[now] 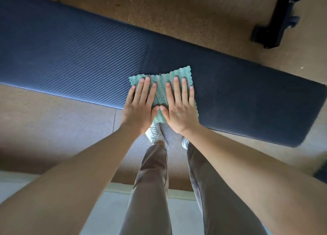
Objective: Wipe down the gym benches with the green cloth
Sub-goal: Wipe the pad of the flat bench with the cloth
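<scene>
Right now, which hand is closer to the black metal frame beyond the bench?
Right. The right hand presses the green cloth below-left of the black metal frame; the left hand lies beside it, farther off.

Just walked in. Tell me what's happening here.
A person stands over a dark padded gym bench. The left hand and right hand both press flat, fingers straight, on a green cloth spread near the pad's near edge, thumbs almost touching. A black equipment frame stands on the floor beyond.
</scene>
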